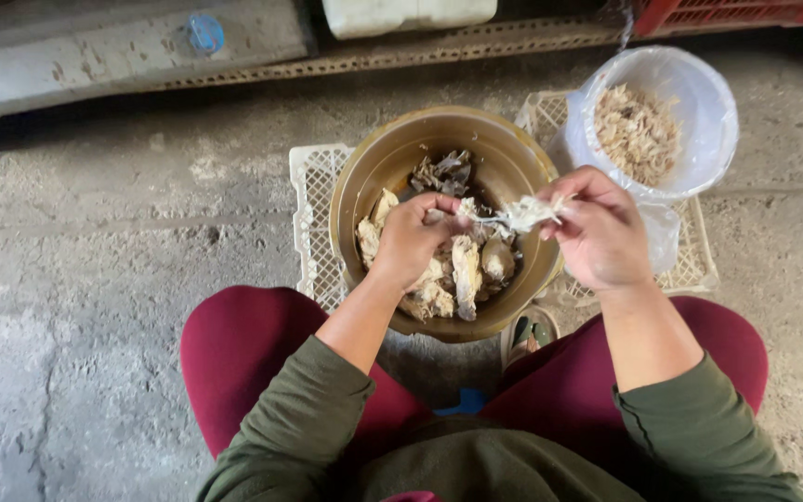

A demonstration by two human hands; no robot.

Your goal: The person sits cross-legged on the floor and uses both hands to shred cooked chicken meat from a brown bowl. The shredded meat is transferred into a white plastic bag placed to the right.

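Left hand (413, 237) and right hand (597, 228), grips closed on fish piece (520, 216) (pale), above bowl (383, 167) rim, bag (699, 102) beside.

Rough grey concrete floor (95, 307), cracked at 8 o'clock. Worn wooden plank (95, 56) w/ blue cap (204, 33) at 11. White container (406, 14) at 12, red crate (727, 13) at 1. Flat daylight.
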